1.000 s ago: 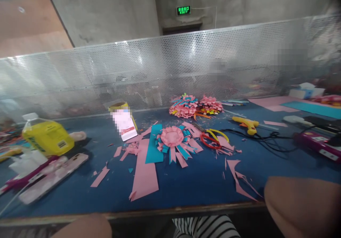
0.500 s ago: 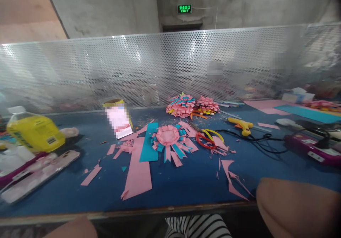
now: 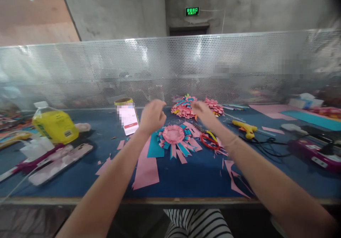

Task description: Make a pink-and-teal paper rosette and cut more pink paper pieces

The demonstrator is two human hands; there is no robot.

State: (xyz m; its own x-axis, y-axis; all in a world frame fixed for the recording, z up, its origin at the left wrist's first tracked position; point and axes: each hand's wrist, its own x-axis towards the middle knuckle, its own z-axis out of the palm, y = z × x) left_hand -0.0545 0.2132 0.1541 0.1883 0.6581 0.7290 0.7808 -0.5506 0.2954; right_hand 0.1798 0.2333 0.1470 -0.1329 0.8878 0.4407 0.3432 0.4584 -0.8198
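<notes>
My left hand (image 3: 153,115) hovers above the back left of a pink and blue paper rosette (image 3: 173,135), its fingers loosely bent, thumb apart from them, nothing visible between. Across from it, my right hand (image 3: 204,113) is in front of the finished-looking pink paper flowers (image 3: 213,106); its fingers are blurred and partly hidden. The rosette lies face up on the table, partly over a blue paper strip (image 3: 156,149) and near a long pink strip (image 3: 146,174). Red and yellow scissors (image 3: 210,142) rest right of the rosette, beneath my right wrist.
On the left are a bottle of yellow liquid (image 3: 57,124), a pink phone (image 3: 61,163) and a lit phone (image 3: 130,120) leaning on a yellow roll (image 3: 124,101). A yellow glue gun (image 3: 246,128), black cables and a purple power strip (image 3: 314,152) lie right. A perforated metal screen (image 3: 160,64) stands behind.
Both hands have come up from below the table edge and reached forward over the table. The view has shifted slightly left. The rosette and scissors lie as before.
</notes>
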